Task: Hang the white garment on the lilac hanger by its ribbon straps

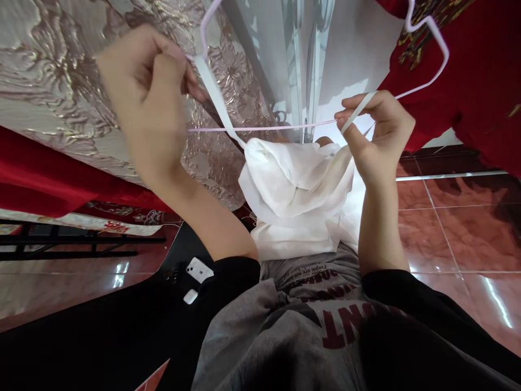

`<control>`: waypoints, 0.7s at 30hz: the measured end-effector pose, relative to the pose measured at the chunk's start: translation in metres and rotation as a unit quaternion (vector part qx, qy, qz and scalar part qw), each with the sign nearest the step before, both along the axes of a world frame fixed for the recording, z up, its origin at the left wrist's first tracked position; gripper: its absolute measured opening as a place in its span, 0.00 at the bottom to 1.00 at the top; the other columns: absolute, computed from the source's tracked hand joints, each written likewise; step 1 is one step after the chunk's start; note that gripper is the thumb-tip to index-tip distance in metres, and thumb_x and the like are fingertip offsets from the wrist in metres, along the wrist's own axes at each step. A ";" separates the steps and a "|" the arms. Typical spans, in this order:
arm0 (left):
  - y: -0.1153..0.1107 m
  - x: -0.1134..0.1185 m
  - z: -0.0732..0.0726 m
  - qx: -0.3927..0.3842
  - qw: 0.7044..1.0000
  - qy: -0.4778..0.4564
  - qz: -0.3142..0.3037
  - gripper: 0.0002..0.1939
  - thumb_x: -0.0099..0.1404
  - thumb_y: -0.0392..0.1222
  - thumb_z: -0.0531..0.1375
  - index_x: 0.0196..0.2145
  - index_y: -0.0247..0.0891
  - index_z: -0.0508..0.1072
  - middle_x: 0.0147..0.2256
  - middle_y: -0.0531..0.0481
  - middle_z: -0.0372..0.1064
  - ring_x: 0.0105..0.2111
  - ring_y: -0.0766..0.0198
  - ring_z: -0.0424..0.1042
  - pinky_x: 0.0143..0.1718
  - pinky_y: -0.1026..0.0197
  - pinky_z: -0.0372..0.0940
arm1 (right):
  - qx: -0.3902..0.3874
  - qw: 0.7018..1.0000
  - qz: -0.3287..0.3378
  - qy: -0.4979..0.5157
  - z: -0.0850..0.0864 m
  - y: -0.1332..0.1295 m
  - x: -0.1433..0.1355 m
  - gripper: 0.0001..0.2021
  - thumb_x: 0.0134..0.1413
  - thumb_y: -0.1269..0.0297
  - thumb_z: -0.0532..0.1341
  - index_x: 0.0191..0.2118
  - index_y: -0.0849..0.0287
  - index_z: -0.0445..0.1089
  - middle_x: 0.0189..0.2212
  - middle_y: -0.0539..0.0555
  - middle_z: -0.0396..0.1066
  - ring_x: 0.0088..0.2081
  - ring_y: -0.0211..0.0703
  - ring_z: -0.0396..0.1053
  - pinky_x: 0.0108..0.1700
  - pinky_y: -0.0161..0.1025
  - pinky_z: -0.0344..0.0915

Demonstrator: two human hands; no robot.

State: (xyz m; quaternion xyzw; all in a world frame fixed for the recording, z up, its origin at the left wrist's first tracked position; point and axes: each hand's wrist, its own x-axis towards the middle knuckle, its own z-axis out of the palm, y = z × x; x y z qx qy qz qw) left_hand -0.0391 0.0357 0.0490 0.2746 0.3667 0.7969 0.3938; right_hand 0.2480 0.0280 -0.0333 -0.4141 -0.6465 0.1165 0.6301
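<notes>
A white garment [297, 190] with thin straps lies gathered over my lap, below a pale lilac clothes hanger [264, 128]. Its left strap [215, 95] runs up to the hanger's left end. There my left hand [152, 103], partly blurred, has its fingers curled around the end of the hanger. On the other side my right hand [378, 133] pinches the right strap [359, 111] between thumb and fingertips, right at the hanger's lower bar. The bar passes behind this hand, so part of it is hidden.
Embossed beige-pink fabric [73, 81] hangs at the left and red fabric [459, 81] at the right. Pale metal legs [303, 65] stand ahead. A white phone [199, 269] and a small white case [190, 296] lie on a black surface [179, 252] beside me.
</notes>
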 end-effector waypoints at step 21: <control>-0.006 0.057 -0.072 0.031 0.994 0.088 -0.054 0.14 0.79 0.46 0.48 0.34 0.45 0.64 0.31 0.50 0.73 0.34 0.57 0.77 0.43 0.57 0.71 | 0.081 0.993 -0.069 0.042 0.027 0.007 0.074 0.14 0.55 0.63 0.67 0.47 0.42 0.77 0.42 0.45 0.75 0.47 0.42 0.76 0.53 0.45 0.72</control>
